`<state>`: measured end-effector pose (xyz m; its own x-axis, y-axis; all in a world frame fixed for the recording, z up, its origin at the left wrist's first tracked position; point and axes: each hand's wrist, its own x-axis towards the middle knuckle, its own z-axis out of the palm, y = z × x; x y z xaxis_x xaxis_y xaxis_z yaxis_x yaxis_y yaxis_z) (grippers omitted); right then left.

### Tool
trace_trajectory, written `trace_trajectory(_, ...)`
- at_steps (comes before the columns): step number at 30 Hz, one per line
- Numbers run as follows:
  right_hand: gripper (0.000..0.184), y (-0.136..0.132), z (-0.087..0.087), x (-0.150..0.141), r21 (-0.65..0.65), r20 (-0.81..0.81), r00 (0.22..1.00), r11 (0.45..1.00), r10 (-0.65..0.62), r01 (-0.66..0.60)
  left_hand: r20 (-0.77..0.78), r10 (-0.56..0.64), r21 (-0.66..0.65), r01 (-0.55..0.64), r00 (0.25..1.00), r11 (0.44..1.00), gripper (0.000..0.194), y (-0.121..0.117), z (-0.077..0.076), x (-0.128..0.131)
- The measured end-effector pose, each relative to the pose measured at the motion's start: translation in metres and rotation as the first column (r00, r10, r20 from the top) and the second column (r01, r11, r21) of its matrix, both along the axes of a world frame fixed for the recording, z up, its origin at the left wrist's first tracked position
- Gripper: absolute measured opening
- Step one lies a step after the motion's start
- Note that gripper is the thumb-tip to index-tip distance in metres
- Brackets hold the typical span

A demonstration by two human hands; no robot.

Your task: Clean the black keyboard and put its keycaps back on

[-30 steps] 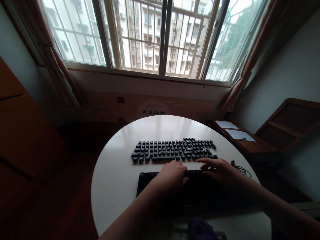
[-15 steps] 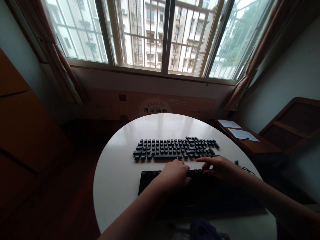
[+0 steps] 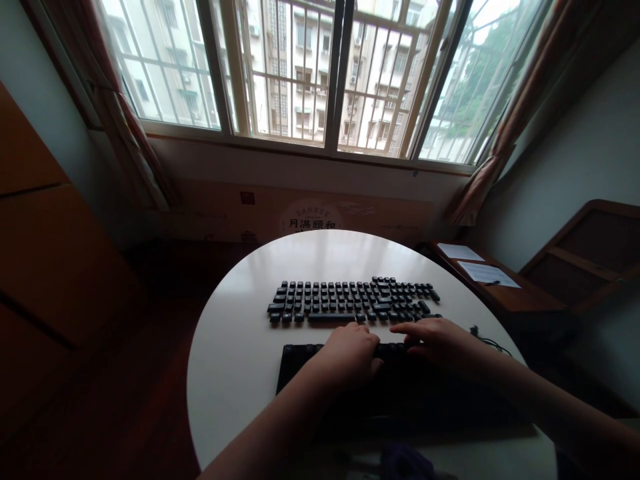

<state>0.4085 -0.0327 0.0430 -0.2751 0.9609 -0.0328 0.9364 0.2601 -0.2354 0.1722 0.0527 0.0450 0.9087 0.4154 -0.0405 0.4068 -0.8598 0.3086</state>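
A black keyboard (image 3: 420, 393) lies near me on the round white table (image 3: 225, 333), its lower part lost in shadow. My left hand (image 3: 350, 353) rests over its far edge, fingers curled together and pointing down. What they grip, if anything, is hidden. Just to the right, my right hand (image 3: 435, 337) hovers at the same edge with the index finger stretched out to the left and the thumb apart below it. Beyond both hands, loose black keycaps (image 3: 331, 318) are laid out in rows like a keyboard layout.
A thin black cable (image 3: 493, 343) curls on the table right of my right hand. Something dark purple (image 3: 407, 461) sits at the near edge, too dim to name. To the right, papers (image 3: 487, 274) and a pen (image 3: 492, 283) lie on a brown wooden surface (image 3: 530, 301).
The whole view has shifted slightly. Both hands stay over the keyboard's far edge, with only a slight change in the right hand's fingers. The keycap rows look the same.
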Motion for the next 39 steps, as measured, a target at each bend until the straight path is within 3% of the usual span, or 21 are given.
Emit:
trace_trajectory(11, 0.057, 0.005, -0.011, 0.014, -0.041, -0.102, 0.994, 0.999, 0.022, -0.027, 0.003, 0.0, -0.011, 0.0, 1.0, 1.0, 0.03, 0.001, -0.002, -0.001)
trace_trajectory(20, 0.071, 0.005, 0.0, -0.003, 0.031, 0.128, 0.989, 0.997, 0.069, -0.074, -0.01, 0.005, -0.011, -0.005, 1.0, 1.0, 0.029, 0.0, 0.002, -0.002)
trace_trajectory(28, 0.072, 0.004, 0.004, -0.009, 0.04, 0.141, 0.987, 0.996, 0.074, -0.081, 0.013, -0.001, -0.003, 0.001, 1.0, 1.0, 0.03, 0.001, 0.0, -0.001)
trace_trajectory(33, 0.063, 0.008, 0.003, 0.003, -0.03, 0.064, 0.996, 0.997, 0.066, -0.064, 0.019, -0.001, -0.005, 0.001, 1.0, 1.0, 0.03, 0.001, -0.002, -0.002)
trace_trajectory(39, 0.035, 0.006, 0.006, 0.008, 0.007, 0.079, 0.997, 1.0, -0.004, 0.004, 0.028, -0.016, 0.011, 0.016, 0.999, 1.0, 0.029, 0.002, -0.006, -0.002)
